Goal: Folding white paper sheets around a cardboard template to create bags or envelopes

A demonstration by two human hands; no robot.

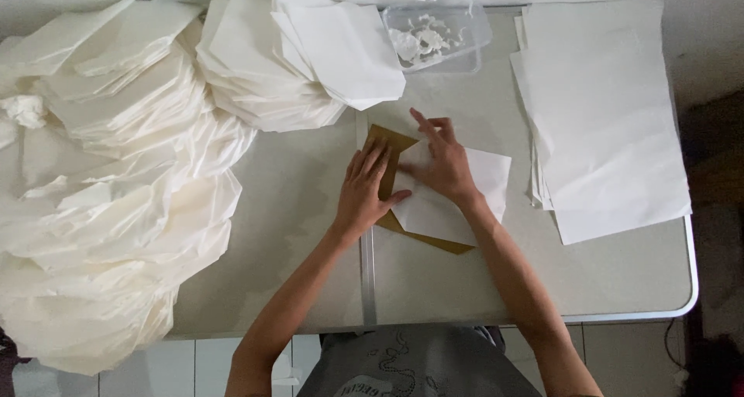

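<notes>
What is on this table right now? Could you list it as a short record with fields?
Left hand: left hand pressed flat on a brown cardboard piece
Right hand: right hand flat on a white paper sheet lying over the cardboard
Far right: stack of flat white paper sheets
Far edge: clear plastic box with white scraps inside
Far left: piles of folded white paper
Left edge: heap of crumpled cream plastic bags
Surface: pale grey table

Paper-stacked table (294,211), clear tub (438,29)
</notes>
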